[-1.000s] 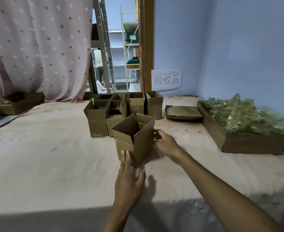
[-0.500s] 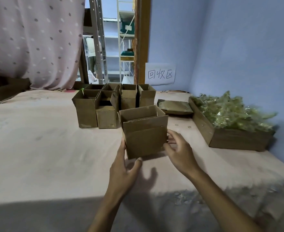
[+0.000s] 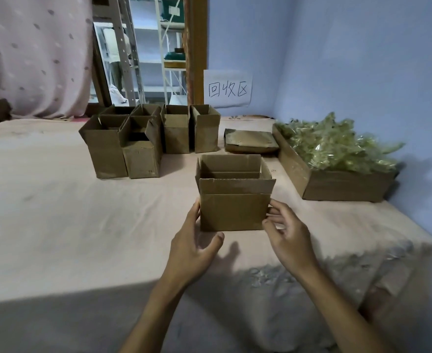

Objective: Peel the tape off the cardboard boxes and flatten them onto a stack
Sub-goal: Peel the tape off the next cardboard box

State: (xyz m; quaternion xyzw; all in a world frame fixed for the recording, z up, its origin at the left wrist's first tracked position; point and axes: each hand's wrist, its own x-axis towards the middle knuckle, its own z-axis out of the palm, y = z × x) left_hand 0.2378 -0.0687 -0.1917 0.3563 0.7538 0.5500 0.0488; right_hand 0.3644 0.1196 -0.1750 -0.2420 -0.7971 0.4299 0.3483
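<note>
As both hands (image 3: 193, 247) (image 3: 290, 240) grip it, box (image 3: 232, 212) gapes

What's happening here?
A person holds a small open brown cardboard box upright on the pink-covered table: left grip at its left side, right grip pinching its right edge. Not flattened yet. Behind stand more open brown cardboard boxes, a flat cardboard stack, and a long cardboard tray heaped with crumpled clear tape.
</note>
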